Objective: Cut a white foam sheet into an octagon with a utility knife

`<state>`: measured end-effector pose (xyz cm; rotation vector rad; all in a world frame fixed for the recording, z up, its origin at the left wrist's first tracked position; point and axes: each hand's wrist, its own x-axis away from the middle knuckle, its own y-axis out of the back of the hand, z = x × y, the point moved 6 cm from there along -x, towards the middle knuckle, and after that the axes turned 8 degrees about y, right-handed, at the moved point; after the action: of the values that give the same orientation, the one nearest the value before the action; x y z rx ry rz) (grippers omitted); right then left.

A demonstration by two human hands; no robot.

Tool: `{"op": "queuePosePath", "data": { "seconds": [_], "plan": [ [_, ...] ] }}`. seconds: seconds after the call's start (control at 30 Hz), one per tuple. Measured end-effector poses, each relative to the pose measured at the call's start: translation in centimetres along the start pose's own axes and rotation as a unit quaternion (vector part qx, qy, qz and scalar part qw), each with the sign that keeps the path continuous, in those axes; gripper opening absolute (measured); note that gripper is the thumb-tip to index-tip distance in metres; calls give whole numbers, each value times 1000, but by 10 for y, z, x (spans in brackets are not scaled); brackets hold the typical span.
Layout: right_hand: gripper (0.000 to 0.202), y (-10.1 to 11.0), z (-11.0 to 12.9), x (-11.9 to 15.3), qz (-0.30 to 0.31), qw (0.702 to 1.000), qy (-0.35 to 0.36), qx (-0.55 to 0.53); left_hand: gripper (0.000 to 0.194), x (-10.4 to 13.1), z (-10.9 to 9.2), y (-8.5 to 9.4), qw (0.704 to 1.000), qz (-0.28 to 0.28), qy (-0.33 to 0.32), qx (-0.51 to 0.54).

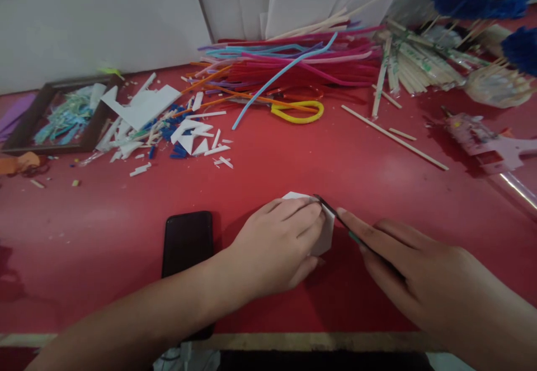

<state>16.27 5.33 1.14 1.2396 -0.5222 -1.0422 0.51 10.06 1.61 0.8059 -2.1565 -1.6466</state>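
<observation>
My left hand [279, 245] presses a white piece of card or foam [325, 236] down on the red table [277, 164], its fingers together over the piece and covering much of it. In my right hand [403, 264] is a slim dark cutting tool [329, 204], with the index finger stretched along it. The tool's tip rests at the upper right edge of the white piece, close to my left fingertips. A black phone [188, 242] lies left of my left hand, partly under the forearm.
White scraps [145, 105] and a brown frame [79, 147] lie at the back left. Behind are pipe cleaners [260, 69] and yellow-handled scissors [297, 112]. Wooden sticks [394, 137], a pink glue gun [482, 141] and blue fluffy items [478, 4] are at the right.
</observation>
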Motion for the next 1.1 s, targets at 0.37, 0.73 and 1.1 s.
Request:
{"op": "queuePosePath", "data": {
  "seconds": [0.37, 0.73, 1.1],
  "plan": [
    [46, 5, 5, -3, -14, 999, 21, 34, 45, 1, 0, -1, 1000, -20, -1, -2],
    [45, 1, 4, -3, -6, 997, 38, 60, 45, 1, 0, -1, 1000, -17, 3, 4],
    [44, -2, -2, 6, -29, 998, -32, -36, 51, 2, -1, -1, 1000, -19, 0, 1]
  ]
}}
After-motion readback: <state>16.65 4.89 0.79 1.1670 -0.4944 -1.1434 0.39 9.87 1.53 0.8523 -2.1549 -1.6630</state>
